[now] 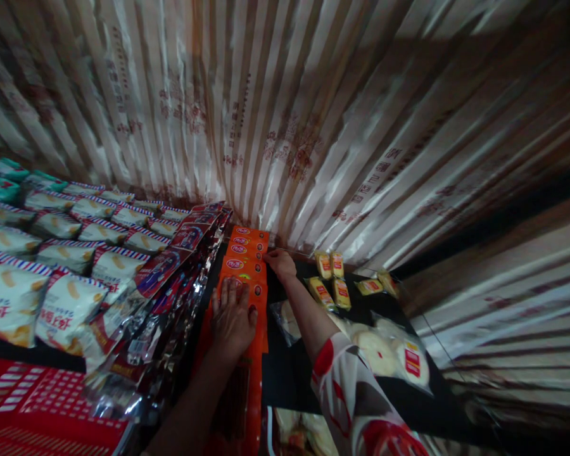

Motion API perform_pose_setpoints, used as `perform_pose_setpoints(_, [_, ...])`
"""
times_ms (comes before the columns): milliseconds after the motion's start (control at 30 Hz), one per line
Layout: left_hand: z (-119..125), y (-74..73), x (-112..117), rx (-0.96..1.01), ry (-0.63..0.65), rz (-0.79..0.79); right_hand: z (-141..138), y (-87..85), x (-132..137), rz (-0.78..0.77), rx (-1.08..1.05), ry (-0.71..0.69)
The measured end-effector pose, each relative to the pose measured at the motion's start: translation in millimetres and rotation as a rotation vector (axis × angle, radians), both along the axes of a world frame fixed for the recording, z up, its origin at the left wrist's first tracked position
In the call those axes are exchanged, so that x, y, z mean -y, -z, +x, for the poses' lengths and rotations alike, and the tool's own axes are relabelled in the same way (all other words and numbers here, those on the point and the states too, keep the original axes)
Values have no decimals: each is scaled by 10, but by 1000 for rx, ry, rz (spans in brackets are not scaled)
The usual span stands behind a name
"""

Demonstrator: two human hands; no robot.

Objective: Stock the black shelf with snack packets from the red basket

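Several orange packets (259, 332) overlap in a central row. The left hand (231, 315) lies on them, fingers extended; the right hand (282, 264), farther, touches their right edge; whether it grips, one cannot tell.

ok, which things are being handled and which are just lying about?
Being handled:
flat orange packets, left hand resting on them, right hand at their edge

Lying about:
white snack bags with striped tops
small yellow rectangular packets
red slotted plastic basket

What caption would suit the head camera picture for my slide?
Left hand laid on overlapping orange packets, right hand at their edge, white snack bags to the left.
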State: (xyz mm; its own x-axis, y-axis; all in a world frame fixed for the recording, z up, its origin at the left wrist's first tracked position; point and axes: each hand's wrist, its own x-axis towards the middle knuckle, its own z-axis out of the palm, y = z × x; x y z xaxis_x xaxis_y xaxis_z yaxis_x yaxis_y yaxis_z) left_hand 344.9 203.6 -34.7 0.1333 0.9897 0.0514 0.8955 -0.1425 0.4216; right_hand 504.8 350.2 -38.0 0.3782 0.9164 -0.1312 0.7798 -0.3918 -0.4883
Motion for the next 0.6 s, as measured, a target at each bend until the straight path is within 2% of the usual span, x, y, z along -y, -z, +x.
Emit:
perform_pose_setpoints(167, [4, -8, 5, 26, -4, -8, -31, 10, 47, 42, 39, -43])
perform_pose_setpoints(367, [7, -44, 10, 19, -11, -34, 17, 134, 104, 169, 48, -136])
perform_pose_setpoints(600, [2, -1, 4, 14, -10, -1, 124, 112, 151, 177, -190, -272])
